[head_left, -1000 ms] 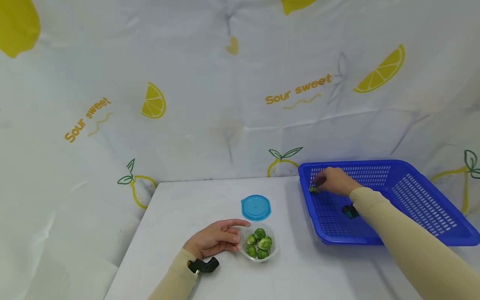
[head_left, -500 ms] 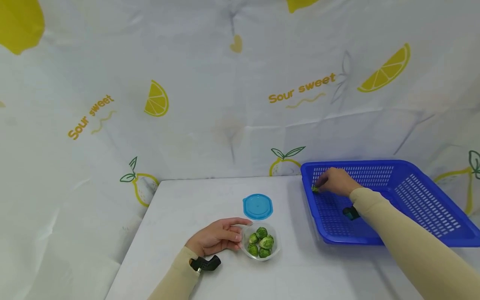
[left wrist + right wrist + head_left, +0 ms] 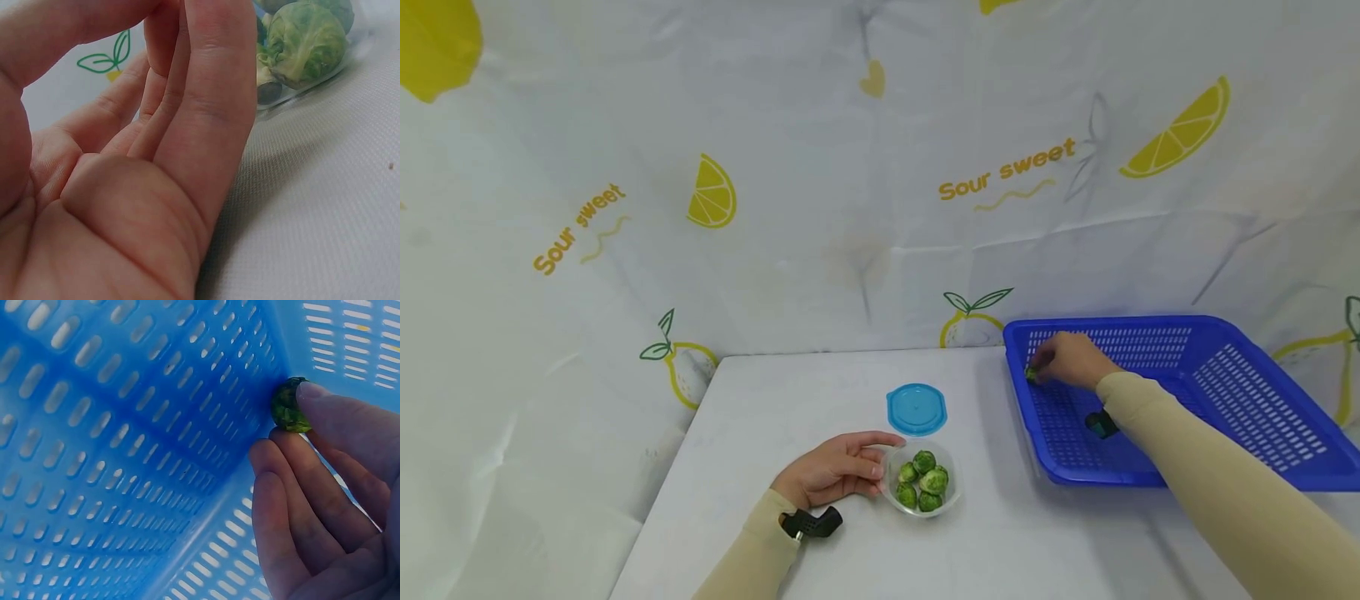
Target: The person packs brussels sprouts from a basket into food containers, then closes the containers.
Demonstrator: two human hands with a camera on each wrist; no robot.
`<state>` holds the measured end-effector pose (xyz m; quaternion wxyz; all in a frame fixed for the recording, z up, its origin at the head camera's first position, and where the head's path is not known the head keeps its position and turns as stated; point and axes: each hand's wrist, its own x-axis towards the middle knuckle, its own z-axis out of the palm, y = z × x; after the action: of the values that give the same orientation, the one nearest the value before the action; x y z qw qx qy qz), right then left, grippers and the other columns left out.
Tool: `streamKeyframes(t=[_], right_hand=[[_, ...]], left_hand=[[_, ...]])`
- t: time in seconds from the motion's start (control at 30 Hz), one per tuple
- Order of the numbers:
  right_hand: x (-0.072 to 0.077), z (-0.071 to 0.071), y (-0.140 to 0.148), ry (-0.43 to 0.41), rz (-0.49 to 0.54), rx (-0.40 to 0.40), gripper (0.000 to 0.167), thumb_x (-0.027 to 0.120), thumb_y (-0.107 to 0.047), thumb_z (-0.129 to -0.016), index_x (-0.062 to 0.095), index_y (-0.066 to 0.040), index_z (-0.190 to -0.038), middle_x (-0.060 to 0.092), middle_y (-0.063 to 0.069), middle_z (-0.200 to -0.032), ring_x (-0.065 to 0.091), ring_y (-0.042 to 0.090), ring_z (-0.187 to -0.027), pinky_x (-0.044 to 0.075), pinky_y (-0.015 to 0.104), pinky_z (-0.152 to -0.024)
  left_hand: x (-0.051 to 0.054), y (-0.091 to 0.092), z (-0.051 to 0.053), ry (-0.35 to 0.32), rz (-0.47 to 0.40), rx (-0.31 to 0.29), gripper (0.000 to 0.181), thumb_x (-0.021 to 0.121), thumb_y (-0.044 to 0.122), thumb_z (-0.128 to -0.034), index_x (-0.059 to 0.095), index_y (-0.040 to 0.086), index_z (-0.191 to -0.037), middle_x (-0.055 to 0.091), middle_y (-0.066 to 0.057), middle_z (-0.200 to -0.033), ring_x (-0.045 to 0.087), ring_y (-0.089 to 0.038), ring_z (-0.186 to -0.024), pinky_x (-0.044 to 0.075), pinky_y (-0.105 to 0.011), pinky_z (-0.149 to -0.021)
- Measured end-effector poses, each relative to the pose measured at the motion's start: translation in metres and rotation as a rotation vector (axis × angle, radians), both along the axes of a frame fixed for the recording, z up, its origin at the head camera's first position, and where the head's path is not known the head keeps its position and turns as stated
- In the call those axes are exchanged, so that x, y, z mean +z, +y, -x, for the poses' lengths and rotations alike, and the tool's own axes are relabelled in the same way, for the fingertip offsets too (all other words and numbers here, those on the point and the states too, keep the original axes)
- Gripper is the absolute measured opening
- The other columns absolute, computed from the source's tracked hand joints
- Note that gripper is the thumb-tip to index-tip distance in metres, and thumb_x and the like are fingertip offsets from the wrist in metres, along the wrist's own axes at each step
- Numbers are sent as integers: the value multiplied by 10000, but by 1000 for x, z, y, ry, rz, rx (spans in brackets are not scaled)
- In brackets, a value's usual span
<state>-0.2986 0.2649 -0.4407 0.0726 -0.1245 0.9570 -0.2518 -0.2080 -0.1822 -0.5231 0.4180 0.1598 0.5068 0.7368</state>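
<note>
My left hand [image 3: 838, 471] steadies a small clear plastic bowl [image 3: 952, 500] on the table, its index finger along the far rim and thumb at the side. Several green Brussels sprouts [image 3: 933, 481] lie in the bowl; part of them shows past the fingers in the left wrist view. At the right, my right hand [image 3: 1072, 361] reaches into a blue perforated basket [image 3: 1047, 454]. Between its thumb and fingers it pinches a single Brussels sprout [image 3: 289, 407], close to the basket's corner in the right wrist view. The thumb partly covers that sprout.
A blue round lid [image 3: 917, 409] lies flat just behind the bowl. White cloth covers the table [image 3: 775, 400], and a lemon-printed sheet [image 3: 805, 275] rises behind it. The basket's raised left wall stands between the bowl and the right hand.
The right hand's fingers have come down around the sprout in the basket, which showed below them before. The left hand and bowl stay in place; the head view shifts slightly.
</note>
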Motion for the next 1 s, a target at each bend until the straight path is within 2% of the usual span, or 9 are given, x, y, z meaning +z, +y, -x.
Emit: streamKeyframes(t=[0.33,0.5,0.63,0.8,1.0], right_hand=[[5,-1,-3,-5,-17,-13,171,861,-81,-847,817,1,-991,806,126,-947,747,300,-913,626,552,-871],[14,-7,-3,-13,3,14,209,843,-76,-862,818,14,-1048,818,136,-976,765,287,-916,638,540,-873],[26,-17,-2,-16,2,29,234,825,-112,-904,825,-3,-1111,820,156,-1069,769,347,-1013,636,576,-915],[43,-33,-1,-4,19,45,244,817,-177,-945,827,-49,-1152,820,115,-1116,767,329,-1046,638,573,-916],[67,-59,-1,33,33,13,282,801,-230,-980,814,-83,-1220,818,85,-1158,758,332,-1090,634,571,-920]], left_hand=[[1,1,1,1,-16,-12,612,671,-11,-1014,478,35,-1593,708,21,-1005,771,-83,-879,665,-261,-873],[0,0,1,4,-13,-9,618,677,-6,-1012,476,39,-1594,704,25,-1000,767,-84,-880,664,-265,-878],[-1,-2,-2,12,-7,2,623,690,0,-1006,479,36,-1591,683,31,-973,761,-86,-878,665,-271,-878],[-3,-5,-4,34,-11,7,608,683,-1,-1007,486,35,-1581,660,37,-965,754,-88,-885,663,-273,-876],[0,-1,-1,42,7,13,568,652,-17,-1021,502,51,-1565,647,38,-963,733,-90,-855,652,-259,-852]])
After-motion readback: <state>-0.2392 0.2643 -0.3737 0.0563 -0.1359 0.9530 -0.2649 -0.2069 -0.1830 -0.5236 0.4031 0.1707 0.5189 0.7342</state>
